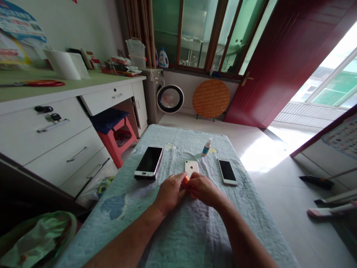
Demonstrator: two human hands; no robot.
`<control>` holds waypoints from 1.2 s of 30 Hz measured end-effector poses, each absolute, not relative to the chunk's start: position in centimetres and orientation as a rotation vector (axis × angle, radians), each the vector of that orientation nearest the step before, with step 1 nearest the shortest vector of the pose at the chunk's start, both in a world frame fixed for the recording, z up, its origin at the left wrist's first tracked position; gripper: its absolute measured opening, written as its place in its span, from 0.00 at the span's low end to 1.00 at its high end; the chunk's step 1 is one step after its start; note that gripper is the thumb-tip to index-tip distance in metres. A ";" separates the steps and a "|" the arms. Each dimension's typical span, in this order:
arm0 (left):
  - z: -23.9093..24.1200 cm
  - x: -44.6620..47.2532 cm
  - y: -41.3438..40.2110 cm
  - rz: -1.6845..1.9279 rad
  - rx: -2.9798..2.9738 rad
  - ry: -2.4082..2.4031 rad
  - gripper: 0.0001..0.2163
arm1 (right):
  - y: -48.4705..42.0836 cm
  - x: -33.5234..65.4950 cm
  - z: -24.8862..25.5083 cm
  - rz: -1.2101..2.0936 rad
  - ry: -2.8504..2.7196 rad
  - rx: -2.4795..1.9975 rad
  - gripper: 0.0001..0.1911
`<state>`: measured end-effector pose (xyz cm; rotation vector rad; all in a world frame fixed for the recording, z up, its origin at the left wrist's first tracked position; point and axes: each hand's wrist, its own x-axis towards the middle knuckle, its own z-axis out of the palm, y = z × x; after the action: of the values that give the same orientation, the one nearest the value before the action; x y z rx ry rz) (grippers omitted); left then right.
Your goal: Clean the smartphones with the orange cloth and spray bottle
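Two bare hands work over one table, spread with a pale blue quilted cloth (pixel 189 234). From the left, there is one stack of phones (pixel 150 162), a white-framed one on top, screen up, with at least one dark layer beneath; the exact count in the stack cannot be told. Next come the left hand (pixel 170 191), one pale phone (pixel 191 167) lying back up, one orange piece (pixel 186 181), and the right hand (pixel 201 188). Beyond them stands one small spray bottle (pixel 206 147), upright, and farthest right lies one white phone (pixel 227 171), screen up.

The pale phone lies just ahead of the fingers, its upper part and camera in view, its near end hidden behind them. The left fingers lie close together, pointing forward and inward, tips beside the orange piece; whether they grip it cannot be told. The right fingers are curled in, pinching the orange piece between the two hands.

The stack sits near the table's left edge, a strip of cloth showing between it and the left hand. More cloth shows between the forearms, and between the right hand and the white phone, which lies near the right edge.
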<state>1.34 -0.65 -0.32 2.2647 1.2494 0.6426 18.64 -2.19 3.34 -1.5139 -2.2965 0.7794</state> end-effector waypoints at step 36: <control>1.0 1.7 -1.1 0.523 2.437 1.242 0.10 | 0.5 19.6 0.4 0.342 -2.406 -1.532 0.11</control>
<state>1.70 -1.13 0.95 2.4372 1.2419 0.5235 19.58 0.53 0.42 -1.5318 -2.4064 0.3421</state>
